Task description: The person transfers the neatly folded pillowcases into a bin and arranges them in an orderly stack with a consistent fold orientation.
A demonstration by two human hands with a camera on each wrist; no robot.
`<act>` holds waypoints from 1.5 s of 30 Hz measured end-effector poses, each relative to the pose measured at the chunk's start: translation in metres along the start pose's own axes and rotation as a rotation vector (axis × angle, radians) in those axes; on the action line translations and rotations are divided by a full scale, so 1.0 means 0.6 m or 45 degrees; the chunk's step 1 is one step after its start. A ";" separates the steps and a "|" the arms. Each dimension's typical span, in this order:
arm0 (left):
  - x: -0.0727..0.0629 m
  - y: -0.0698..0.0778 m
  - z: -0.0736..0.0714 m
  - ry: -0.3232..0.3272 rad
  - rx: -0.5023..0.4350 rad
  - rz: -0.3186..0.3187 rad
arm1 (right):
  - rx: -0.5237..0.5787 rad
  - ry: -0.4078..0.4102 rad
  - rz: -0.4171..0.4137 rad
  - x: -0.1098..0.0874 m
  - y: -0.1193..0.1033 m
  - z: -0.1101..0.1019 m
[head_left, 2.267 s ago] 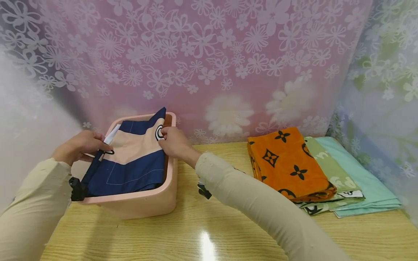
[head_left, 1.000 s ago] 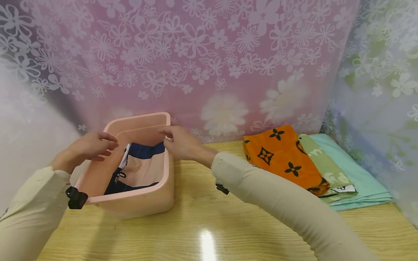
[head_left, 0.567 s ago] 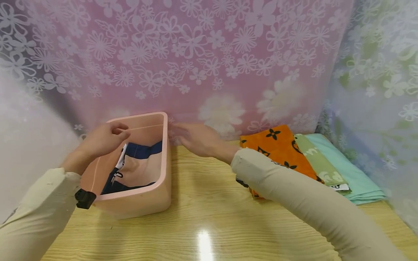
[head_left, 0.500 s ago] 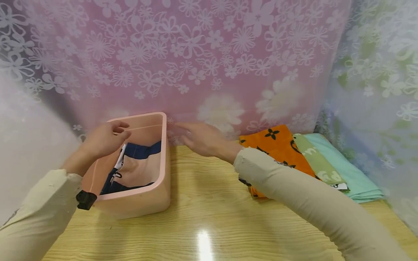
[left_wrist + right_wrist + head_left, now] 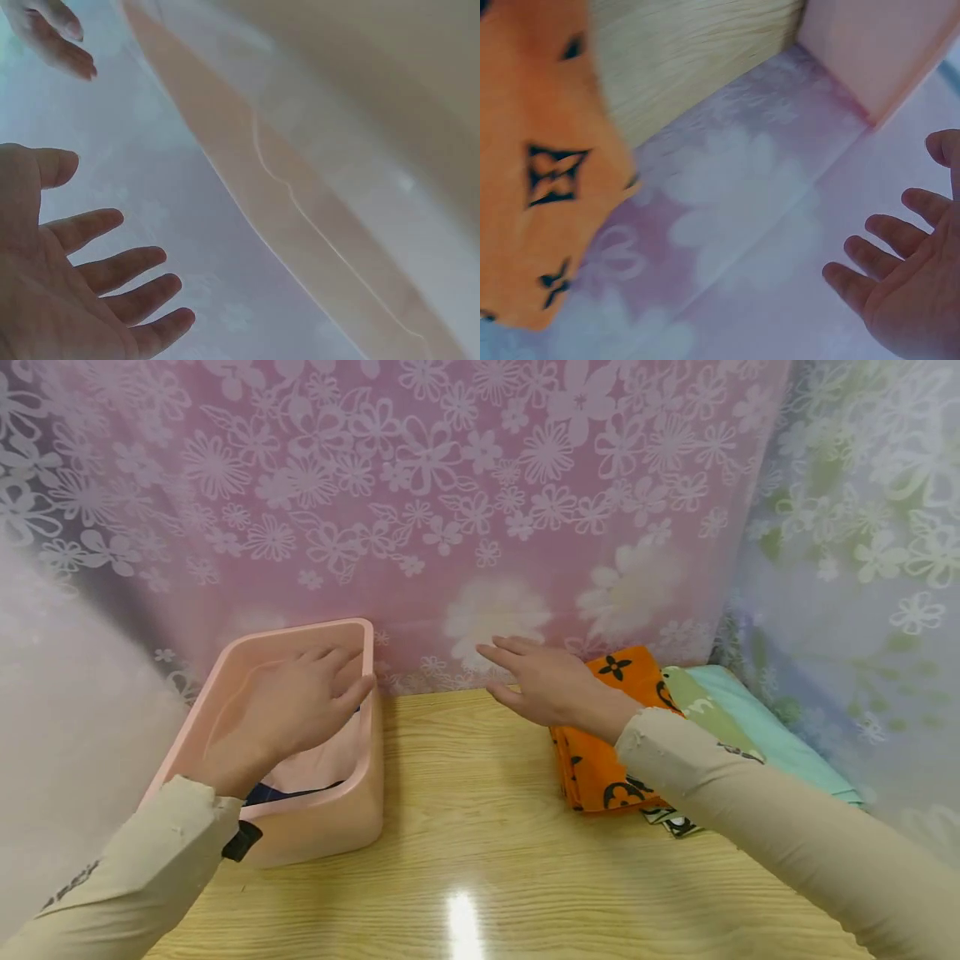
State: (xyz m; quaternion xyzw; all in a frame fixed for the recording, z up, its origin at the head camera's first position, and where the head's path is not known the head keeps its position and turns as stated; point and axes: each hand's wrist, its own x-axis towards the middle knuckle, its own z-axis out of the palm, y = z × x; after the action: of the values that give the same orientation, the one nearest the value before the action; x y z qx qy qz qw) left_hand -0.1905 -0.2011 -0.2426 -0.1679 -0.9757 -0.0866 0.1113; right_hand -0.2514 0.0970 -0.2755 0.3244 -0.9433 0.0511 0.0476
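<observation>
My left hand (image 5: 300,702) hovers over the pink plastic bin (image 5: 356,802) at the left, its fingers spread and holding nothing. Inside the bin lies a folded navy and pale-pink cloth (image 5: 318,764), mostly hidden by that hand. My right hand (image 5: 551,681) is in the air beside the folded orange cloth (image 5: 600,777) with black flower motifs, fingers extended and holding nothing. In the left wrist view the left palm (image 5: 67,300) faces the camera beside the bin's wall. The right wrist view has the right hand (image 5: 911,277) apart from the orange cloth (image 5: 547,172).
Beneath and right of the orange cloth are a folded green patterned cloth (image 5: 701,710) and a folded mint cloth (image 5: 780,735). All stand on a wooden table (image 5: 450,827). A pink floral curtain (image 5: 450,527) hangs behind, and a pale floral one (image 5: 862,568) at the right.
The navy and pale-pink cloth went from both hands down into the bin. My right hand let go and moved right to the orange cloth; my left hand moved right over the bin.
</observation>
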 end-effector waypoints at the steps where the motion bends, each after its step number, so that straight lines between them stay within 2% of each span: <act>1: -0.001 0.007 0.004 -0.009 0.016 0.009 | -0.008 -0.009 0.016 -0.007 0.009 0.003; 8: -0.002 0.053 0.031 0.032 0.152 0.084 | -0.060 -0.027 0.093 -0.045 0.066 0.015; 12: 0.004 0.077 0.049 0.031 0.145 0.130 | -0.122 -0.011 0.081 -0.068 0.095 0.021; 15: 0.012 0.091 0.063 0.063 0.143 0.176 | -0.146 -0.003 0.074 -0.087 0.118 0.028; 21: 0.031 0.117 0.092 0.080 0.172 0.247 | -0.150 -0.024 0.143 -0.128 0.162 0.038; 31: 0.050 0.153 0.151 0.058 0.210 0.265 | -0.162 -0.026 0.202 -0.173 0.208 0.058; 39: 0.060 0.173 0.198 -0.073 0.233 0.217 | -0.128 -0.058 0.257 -0.201 0.227 0.071; 45: 0.065 0.178 0.235 -0.107 0.206 0.220 | -0.129 -0.089 0.275 -0.218 0.239 0.083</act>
State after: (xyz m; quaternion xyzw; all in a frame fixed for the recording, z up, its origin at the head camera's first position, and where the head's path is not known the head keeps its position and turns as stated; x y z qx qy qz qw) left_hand -0.2159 -0.0606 -0.3542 -0.2454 -0.9651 0.0095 0.0904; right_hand -0.2401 0.2823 -0.3502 0.2197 -0.9752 -0.0032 0.0253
